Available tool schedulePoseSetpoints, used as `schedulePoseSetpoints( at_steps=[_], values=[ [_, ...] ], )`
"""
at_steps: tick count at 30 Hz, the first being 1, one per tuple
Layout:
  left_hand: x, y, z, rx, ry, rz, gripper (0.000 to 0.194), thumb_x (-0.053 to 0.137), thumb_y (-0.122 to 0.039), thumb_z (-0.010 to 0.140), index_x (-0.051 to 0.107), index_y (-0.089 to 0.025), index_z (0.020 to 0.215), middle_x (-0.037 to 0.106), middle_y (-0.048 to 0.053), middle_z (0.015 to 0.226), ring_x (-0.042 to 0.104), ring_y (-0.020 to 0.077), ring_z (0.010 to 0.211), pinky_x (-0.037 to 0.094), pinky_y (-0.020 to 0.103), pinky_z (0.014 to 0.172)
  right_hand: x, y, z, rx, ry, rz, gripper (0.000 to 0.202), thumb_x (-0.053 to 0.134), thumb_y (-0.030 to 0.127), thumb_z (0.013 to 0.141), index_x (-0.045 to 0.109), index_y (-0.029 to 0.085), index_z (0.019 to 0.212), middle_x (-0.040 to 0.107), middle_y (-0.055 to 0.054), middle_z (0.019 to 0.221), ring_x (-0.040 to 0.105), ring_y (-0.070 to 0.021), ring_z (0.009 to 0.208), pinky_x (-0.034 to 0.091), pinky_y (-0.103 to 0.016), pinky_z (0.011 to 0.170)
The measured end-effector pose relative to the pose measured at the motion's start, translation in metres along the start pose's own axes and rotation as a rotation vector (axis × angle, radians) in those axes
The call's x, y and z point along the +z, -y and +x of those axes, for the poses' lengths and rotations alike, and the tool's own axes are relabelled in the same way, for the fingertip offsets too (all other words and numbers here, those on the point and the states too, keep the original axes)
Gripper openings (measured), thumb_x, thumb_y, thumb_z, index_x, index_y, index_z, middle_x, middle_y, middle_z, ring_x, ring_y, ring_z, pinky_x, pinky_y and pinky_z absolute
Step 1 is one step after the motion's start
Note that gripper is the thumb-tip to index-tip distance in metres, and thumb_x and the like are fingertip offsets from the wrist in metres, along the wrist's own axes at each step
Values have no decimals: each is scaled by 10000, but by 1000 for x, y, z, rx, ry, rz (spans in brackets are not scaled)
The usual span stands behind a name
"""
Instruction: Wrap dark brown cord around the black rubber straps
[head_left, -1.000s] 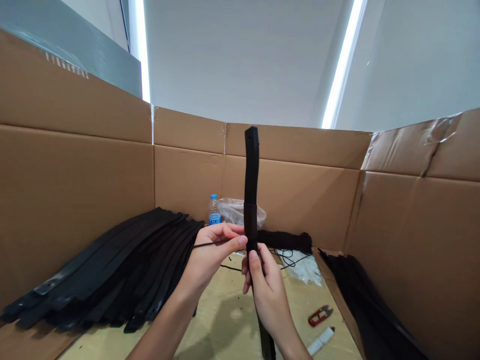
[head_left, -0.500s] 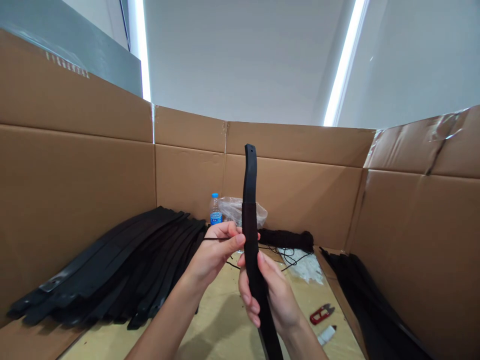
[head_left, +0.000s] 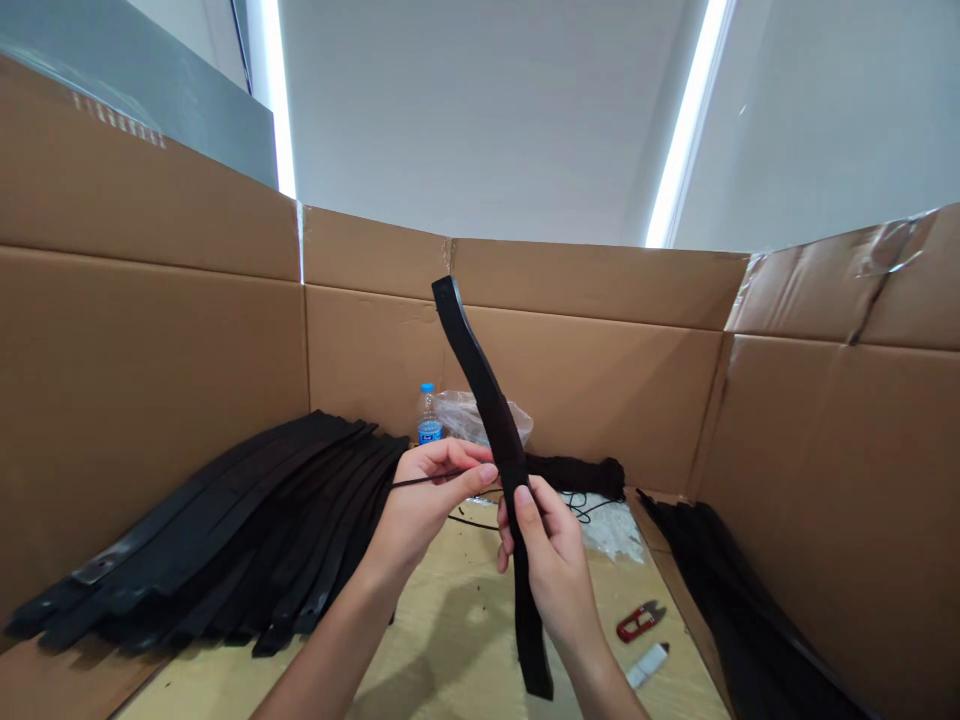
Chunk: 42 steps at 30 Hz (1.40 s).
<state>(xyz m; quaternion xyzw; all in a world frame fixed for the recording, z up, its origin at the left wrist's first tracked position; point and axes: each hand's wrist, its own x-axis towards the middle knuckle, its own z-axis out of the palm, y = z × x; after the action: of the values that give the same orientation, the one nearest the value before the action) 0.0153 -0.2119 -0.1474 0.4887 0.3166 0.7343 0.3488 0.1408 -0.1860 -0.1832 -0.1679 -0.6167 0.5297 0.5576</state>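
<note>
A long, slightly curved black strip [head_left: 469, 350] is held up in front of me, its top leaning left. Around its middle lies a band of wound black cord [head_left: 504, 428]. My right hand [head_left: 553, 550] grips the strip just below that band, thumb on the near face. At the strip's left edge, my left hand [head_left: 427, 505] is closed in a pinch on a thin black cord [head_left: 409, 483], whose tail crosses the fingers to the left. Part of the cord behind the strip is hidden.
Many similar black strips [head_left: 225, 530] are piled at left, with more dark strips [head_left: 727, 580] at right. Behind are a water bottle [head_left: 428, 415], a plastic bag [head_left: 457, 415] and a black cord bundle [head_left: 585, 477]. Red thread snips [head_left: 640, 621] and a white tube [head_left: 648, 665] lie right. Cardboard walls [head_left: 600, 370] enclose everything.
The strip's top has swung to the left and its lower end has come into view. My right hand has turned with it and its grip looks different. My left hand still pinches the cord.
</note>
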Motion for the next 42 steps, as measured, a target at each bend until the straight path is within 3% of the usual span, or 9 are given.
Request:
schedulePoseSetpoints(
  at_steps=[6, 11, 14, 18, 25, 29, 36, 39, 42],
  values=[
    [1, 4, 3, -61, 129, -151, 238, 835, -219, 598, 617, -139, 547, 704, 14, 725, 621, 91, 612, 494, 173, 607, 2, 3, -2, 199, 117, 424, 320, 659, 465, 814, 592, 152, 844, 530, 37, 639, 412, -31, 418, 419, -130, 339],
    [3, 1, 0, -93, 194, -178, 325, 852, -292, 577, 565, -149, 521, 680, 34, 644, 661, 161, 725, 519, 241, 716, 4, 3, -3, 375, 254, 605, 358, 690, 486, 774, 591, 146, 826, 498, 58, 563, 340, -14, 349, 345, -112, 278],
    [2, -1, -2, -55, 117, -101, 313, 858, -259, 554, 568, -144, 516, 697, 44, 732, 661, 160, 710, 515, 223, 643, 7, -1, -2, 329, 266, 474, 397, 686, 521, 757, 575, 148, 835, 516, 48, 599, 382, -23, 362, 375, -131, 301],
    [1, 0, 0, 44, -12, 51, 264, 829, -198, 572, 582, -134, 505, 678, 37, 769, 639, 132, 682, 508, 200, 607, 11, -10, -1, 130, 94, 76, 418, 689, 507, 757, 533, 178, 961, 501, 61, 649, 447, -53, 442, 443, -167, 388],
    [-1, -4, 1, 3, -12, 83, 244, 816, -213, 580, 593, -132, 520, 714, 64, 840, 654, 141, 675, 529, 224, 617, 8, -8, -4, 20, 21, -238, 396, 455, 555, 902, 538, 169, 867, 479, 41, 631, 487, -82, 518, 436, -197, 490],
    [-5, -4, 3, -5, 43, 40, 223, 806, -227, 617, 610, -139, 558, 731, 65, 841, 649, 136, 653, 528, 238, 623, 6, 0, -4, 127, 85, -36, 465, 489, 620, 855, 522, 160, 795, 488, 38, 636, 433, -50, 414, 378, -169, 370],
    [-6, -2, 5, -129, 178, -146, 295, 832, -278, 608, 569, -150, 567, 727, 54, 774, 669, 152, 721, 511, 242, 705, 2, -3, -7, 320, 314, 465, 404, 590, 549, 833, 584, 148, 877, 522, 45, 589, 399, -27, 325, 358, -136, 295],
    [-4, -3, 3, -169, 220, -188, 319, 838, -301, 599, 552, -161, 579, 731, 71, 761, 691, 209, 815, 518, 273, 724, 1, -5, -5, 383, 417, 544, 409, 587, 558, 829, 584, 151, 859, 495, 59, 548, 359, -27, 295, 346, -144, 276],
    [-5, -3, 2, -110, 167, -134, 313, 838, -304, 600, 561, -160, 587, 725, 63, 747, 692, 204, 779, 514, 255, 668, 1, -6, -3, 339, 410, 452, 423, 579, 568, 828, 582, 153, 907, 522, 49, 601, 382, -26, 304, 332, -146, 289]
  ],
)
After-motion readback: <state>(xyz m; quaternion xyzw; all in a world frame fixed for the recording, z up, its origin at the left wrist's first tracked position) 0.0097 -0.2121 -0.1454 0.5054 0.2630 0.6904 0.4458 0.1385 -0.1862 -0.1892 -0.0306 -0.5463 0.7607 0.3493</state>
